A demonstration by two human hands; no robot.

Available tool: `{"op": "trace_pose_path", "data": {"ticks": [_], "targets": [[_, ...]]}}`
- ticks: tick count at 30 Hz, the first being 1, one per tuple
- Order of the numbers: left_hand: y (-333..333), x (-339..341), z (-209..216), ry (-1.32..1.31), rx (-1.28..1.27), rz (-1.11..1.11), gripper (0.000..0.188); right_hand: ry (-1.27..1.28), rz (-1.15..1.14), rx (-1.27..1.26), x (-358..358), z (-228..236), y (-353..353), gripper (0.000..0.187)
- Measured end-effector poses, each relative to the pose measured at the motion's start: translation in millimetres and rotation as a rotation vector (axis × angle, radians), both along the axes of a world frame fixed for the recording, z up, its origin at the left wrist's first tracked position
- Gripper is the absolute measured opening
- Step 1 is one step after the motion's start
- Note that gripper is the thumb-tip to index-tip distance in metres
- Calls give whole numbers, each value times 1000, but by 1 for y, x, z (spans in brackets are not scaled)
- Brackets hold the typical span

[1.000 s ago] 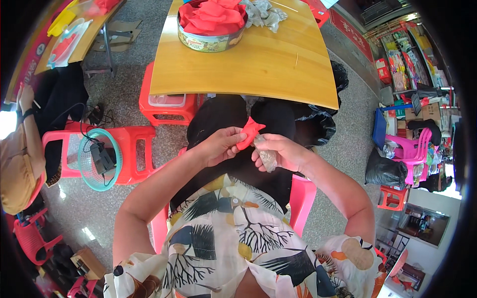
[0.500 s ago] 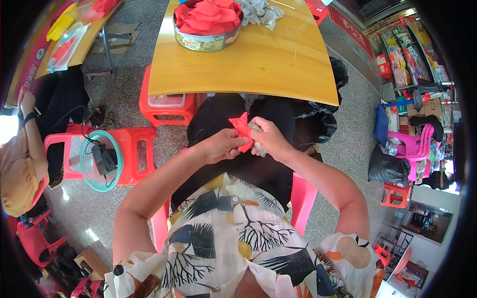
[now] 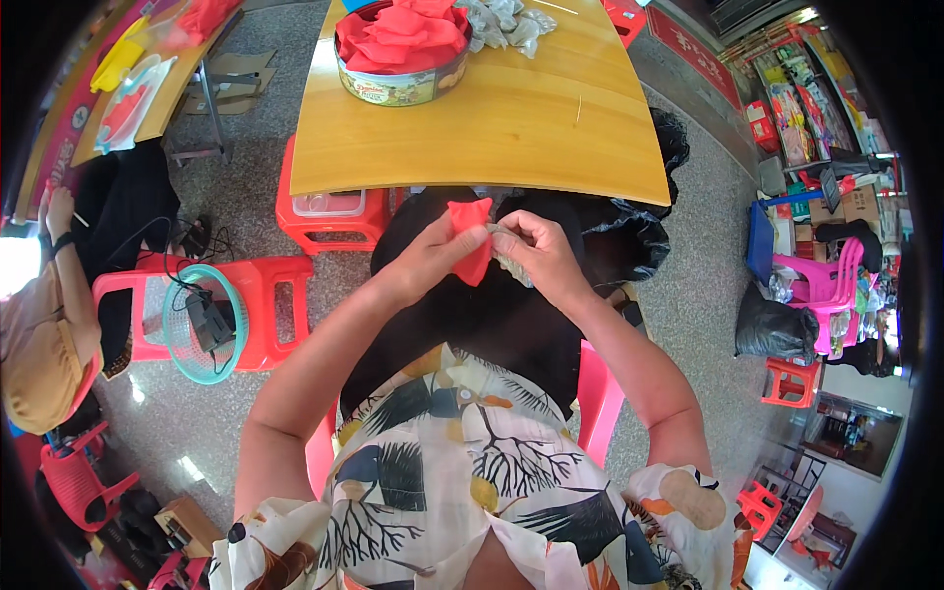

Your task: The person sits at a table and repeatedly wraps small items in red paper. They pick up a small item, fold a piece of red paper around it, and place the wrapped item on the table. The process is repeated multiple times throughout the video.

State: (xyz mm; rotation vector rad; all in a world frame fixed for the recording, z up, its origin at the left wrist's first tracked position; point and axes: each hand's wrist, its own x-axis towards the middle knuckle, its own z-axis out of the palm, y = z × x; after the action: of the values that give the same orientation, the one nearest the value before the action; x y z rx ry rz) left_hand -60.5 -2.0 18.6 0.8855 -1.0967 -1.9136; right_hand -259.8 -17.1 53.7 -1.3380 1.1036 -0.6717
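Note:
My left hand (image 3: 433, 258) holds a small red cloth pouch (image 3: 472, 241) over my lap. My right hand (image 3: 539, 248) pinches a small silvery packet (image 3: 508, 264) against the pouch's right edge. Both hands meet just below the near edge of the wooden table (image 3: 511, 128). On the far side of the table stands a round tin (image 3: 403, 84) heaped with more red pouches (image 3: 403, 34), and next to it lies a pile of silvery packets (image 3: 506, 22).
A red plastic stool (image 3: 329, 211) stands under the table's left side, another (image 3: 256, 305) at my left bears a teal basket (image 3: 202, 324). Black bags (image 3: 629, 236) lie at the right. Another person (image 3: 44, 324) sits at far left. Pink chairs and shelves crowd the right.
My hands have risen from my lap toward the table edge. The right hand has brought the silvery packet up against the red pouch.

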Motion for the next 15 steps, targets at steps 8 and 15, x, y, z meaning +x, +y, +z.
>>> {"op": "trace_pose_path", "data": {"ticks": [8,15], "targets": [[13,-14,-4,284,251,184,37,8,27,-129,17,-6,9,14],[7,-14,4,295,375,82,44,140,-103,-520,31,0,8,18]]}}
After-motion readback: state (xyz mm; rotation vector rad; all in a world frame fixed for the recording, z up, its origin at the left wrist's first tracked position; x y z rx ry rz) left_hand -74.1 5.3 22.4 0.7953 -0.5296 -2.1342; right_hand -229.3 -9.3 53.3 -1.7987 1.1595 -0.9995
